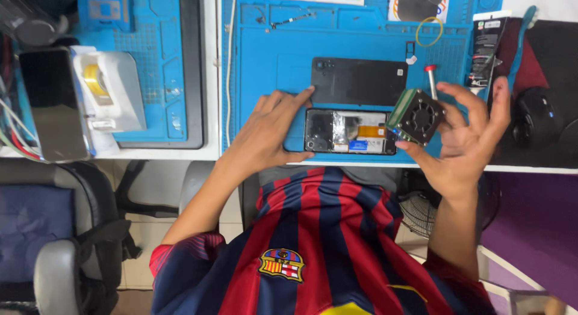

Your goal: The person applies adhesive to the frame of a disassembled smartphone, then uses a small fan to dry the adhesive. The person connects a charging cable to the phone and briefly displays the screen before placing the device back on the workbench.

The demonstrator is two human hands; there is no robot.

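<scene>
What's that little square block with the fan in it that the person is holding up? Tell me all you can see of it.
The small fan block is squarish, with a dark round fan set in a black face and pale green ribbed sides, likely metal fins. The right hand holds it by fingertips, tilted, above the right end of the opened phone on the blue mat. A faint blue glow shows at its lower edge.

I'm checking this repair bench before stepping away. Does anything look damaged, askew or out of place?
Only the opened phone stands out: its insides are exposed, and its black back cover lies separately above it on the blue mat. The left hand steadies it; the right hand holds a small fan unit.
</scene>
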